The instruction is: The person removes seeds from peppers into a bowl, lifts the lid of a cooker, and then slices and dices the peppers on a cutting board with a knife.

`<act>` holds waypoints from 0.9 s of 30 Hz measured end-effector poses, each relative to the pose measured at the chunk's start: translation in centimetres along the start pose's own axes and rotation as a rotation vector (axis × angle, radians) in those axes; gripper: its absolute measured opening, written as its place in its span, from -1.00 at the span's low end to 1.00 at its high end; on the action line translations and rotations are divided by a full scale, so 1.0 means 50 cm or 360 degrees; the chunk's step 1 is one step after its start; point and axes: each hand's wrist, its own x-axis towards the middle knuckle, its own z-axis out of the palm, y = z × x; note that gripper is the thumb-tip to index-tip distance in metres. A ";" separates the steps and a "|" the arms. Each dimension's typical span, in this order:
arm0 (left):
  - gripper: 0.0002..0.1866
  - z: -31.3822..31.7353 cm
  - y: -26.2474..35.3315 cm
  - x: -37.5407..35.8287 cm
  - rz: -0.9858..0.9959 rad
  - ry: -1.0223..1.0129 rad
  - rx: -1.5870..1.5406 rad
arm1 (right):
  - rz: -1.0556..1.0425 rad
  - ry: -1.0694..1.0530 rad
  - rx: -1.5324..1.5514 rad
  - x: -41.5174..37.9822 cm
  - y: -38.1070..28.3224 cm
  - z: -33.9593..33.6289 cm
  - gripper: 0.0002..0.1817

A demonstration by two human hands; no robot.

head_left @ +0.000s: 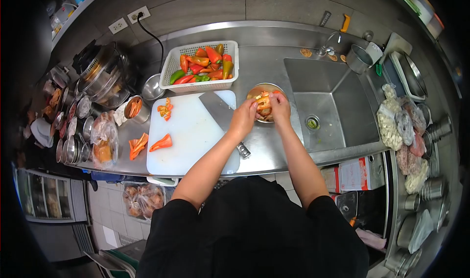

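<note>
Both hands are over a round metal bowl (265,87) beside the sink. My left hand (245,116) and my right hand (279,107) hold an opened orange pepper piece (263,101) between them, its pale inside showing. Pepper scraps lie in the bowl below. To the left, a cleaver (218,110) rests on the white cutting board (188,131), its handle towards the front edge. On the board are an orange-red pepper piece (161,142) and several small cut bits (165,109).
A white basket (199,87) of red, orange and green peppers stands behind the board. More pepper pieces (138,146) lie left of it, near a metal container (137,109) of strips. The sink (333,104) is at right, with bagged food (390,117) beyond.
</note>
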 end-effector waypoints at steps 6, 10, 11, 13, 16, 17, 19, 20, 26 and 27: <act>-0.62 0.003 0.004 0.013 -0.0088 -0.0061 -0.0091 | -0.0750 -0.0120 -0.0703 -0.001 -0.014 -0.017 -0.69; -0.60 -0.004 -0.010 0.023 -0.0154 -0.0137 -0.0237 | -0.0753 -0.0249 -0.0712 0.000 -0.035 -0.022 -0.72; -0.60 -0.005 -0.015 0.028 -0.0153 -0.0135 -0.0237 | -0.0862 -0.0298 -0.0710 0.001 -0.040 -0.024 -0.74; -0.59 -0.012 -0.026 0.041 -0.0250 -0.0179 -0.0603 | -0.0943 -0.0431 -0.0603 -0.003 -0.043 -0.023 -0.75; -0.59 -0.037 -0.028 0.052 -0.0311 -0.0159 -0.0760 | -0.0703 -0.0623 -0.0220 -0.021 -0.045 -0.020 -0.78; -0.59 -0.045 -0.026 0.053 -0.0310 -0.0149 -0.0760 | -0.0376 -0.0663 0.0046 -0.023 -0.047 -0.021 -0.79; -0.60 -0.051 -0.034 0.055 -0.0346 -0.0177 -0.0788 | -0.0251 -0.0666 0.0149 -0.006 -0.017 -0.024 -0.81; -0.60 -0.049 -0.037 0.055 -0.0346 -0.0176 -0.0787 | -0.0124 -0.0659 0.0250 0.004 0.001 -0.026 -0.82; -0.61 -0.043 -0.043 0.055 -0.0309 -0.0129 -0.0660 | -0.0530 -0.0636 -0.0526 -0.025 -0.074 -0.023 -0.86; -0.61 -0.045 -0.042 0.058 -0.0316 -0.0110 -0.0660 | -0.0527 -0.0635 -0.0525 -0.017 -0.065 -0.025 -0.86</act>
